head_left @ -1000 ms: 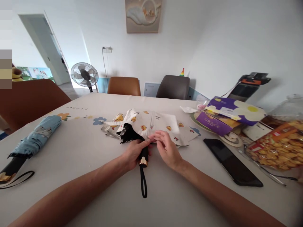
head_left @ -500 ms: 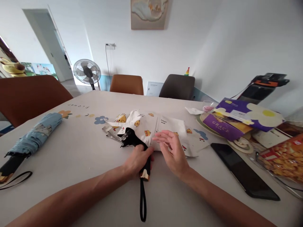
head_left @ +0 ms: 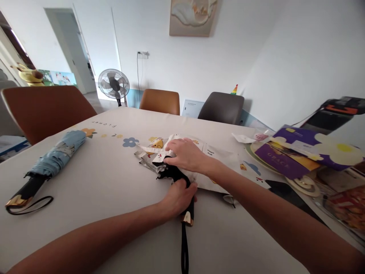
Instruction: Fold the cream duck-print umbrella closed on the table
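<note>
A white umbrella with yellow cartoon prints lies on the table, its canopy loosely spread and folded to the right. My left hand is closed round its black handle, which has a gold end and a black wrist loop. Over the gathered canopy just above the handle, my right hand is curled, with white cloth between thumb and fingers; part of the fingertips is hidden. To the left lies a second umbrella, light blue and furled, its black handle towards me.
Along the right side of the table are a black phone, a purple box, a snack packet and a small clear cup. Chairs stand beyond the far edge, with a fan behind them.
My right hand has moved left and up from beside the umbrella onto its gathered canopy, and its fingers have curled over the cloth. My left hand keeps its hold on the handle.
</note>
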Demonstrator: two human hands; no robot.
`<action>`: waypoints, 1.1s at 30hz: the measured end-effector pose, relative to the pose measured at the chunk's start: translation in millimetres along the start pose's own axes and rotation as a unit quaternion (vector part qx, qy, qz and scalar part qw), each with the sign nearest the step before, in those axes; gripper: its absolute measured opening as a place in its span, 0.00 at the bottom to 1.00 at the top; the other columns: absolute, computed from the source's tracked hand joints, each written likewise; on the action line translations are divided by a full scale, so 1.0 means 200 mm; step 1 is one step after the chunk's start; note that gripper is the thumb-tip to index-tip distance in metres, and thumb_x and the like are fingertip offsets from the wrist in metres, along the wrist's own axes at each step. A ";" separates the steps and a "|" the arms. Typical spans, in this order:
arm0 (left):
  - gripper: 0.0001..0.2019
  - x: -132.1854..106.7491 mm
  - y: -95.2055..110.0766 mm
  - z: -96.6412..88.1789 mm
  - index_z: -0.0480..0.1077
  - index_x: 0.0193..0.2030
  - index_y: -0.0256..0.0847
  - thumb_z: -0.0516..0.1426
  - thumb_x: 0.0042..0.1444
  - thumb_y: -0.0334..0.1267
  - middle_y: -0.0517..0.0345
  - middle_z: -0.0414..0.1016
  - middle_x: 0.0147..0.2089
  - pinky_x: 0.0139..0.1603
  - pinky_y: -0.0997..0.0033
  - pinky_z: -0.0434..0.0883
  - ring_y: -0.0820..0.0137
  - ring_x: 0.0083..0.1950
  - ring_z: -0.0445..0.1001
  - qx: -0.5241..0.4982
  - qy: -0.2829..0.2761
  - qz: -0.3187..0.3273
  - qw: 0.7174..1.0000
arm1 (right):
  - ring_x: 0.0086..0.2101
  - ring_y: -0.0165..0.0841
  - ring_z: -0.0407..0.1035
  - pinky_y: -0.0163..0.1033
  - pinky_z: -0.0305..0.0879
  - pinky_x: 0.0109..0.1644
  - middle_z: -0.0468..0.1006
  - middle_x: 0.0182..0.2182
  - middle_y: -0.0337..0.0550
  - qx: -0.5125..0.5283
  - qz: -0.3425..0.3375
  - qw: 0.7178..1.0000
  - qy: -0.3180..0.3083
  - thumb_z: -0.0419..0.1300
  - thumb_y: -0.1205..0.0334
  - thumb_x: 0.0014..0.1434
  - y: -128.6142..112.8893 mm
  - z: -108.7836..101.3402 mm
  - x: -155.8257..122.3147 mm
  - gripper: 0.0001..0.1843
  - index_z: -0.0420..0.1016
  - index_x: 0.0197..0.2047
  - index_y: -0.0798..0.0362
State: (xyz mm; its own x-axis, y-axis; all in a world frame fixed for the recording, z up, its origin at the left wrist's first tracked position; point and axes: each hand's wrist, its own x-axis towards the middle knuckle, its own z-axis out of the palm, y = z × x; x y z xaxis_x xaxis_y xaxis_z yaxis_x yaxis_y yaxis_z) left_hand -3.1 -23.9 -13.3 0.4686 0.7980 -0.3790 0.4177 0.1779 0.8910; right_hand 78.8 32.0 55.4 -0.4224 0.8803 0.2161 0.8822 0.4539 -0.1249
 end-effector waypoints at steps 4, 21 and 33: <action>0.17 -0.01 0.00 -0.01 0.63 0.16 0.39 0.49 0.55 0.38 0.59 0.62 0.17 0.23 0.74 0.58 0.75 0.19 0.60 0.023 0.008 0.021 0.999 | 0.33 0.37 0.71 0.46 0.59 0.46 0.77 0.27 0.46 -0.084 0.004 0.996 -0.042 0.54 0.71 0.52 0.01 0.00 0.03 0.09 0.70 0.23 0.54; 0.18 0.01 -0.05 -0.03 0.70 0.26 0.36 0.47 0.58 0.45 0.57 0.64 0.20 0.25 0.76 0.61 0.74 0.22 0.64 0.088 -0.016 0.039 0.995 | 0.38 0.36 0.72 0.44 0.67 0.41 0.76 0.37 0.42 0.019 0.160 0.893 0.420 0.54 0.65 0.52 0.20 -0.19 -0.25 0.09 0.64 0.40 0.50; 0.18 -0.02 0.00 -0.02 0.65 0.20 0.38 0.46 0.56 0.44 0.61 0.60 0.17 0.21 0.76 0.59 0.75 0.18 0.60 0.044 -0.012 0.004 0.999 | 0.35 0.34 0.70 0.39 0.64 0.37 0.76 0.36 0.46 0.005 0.095 0.904 0.417 0.47 0.66 0.59 0.19 -0.22 -0.20 0.11 0.71 0.37 0.53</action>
State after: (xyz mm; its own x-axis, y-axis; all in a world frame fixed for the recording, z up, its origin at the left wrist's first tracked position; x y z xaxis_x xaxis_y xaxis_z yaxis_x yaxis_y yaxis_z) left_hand -9.1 -25.0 -10.8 0.4900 0.7855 -0.3779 0.4795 0.1192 0.8694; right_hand 138.0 6.8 84.2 0.0436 0.5346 0.8440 0.9186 0.3106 -0.2442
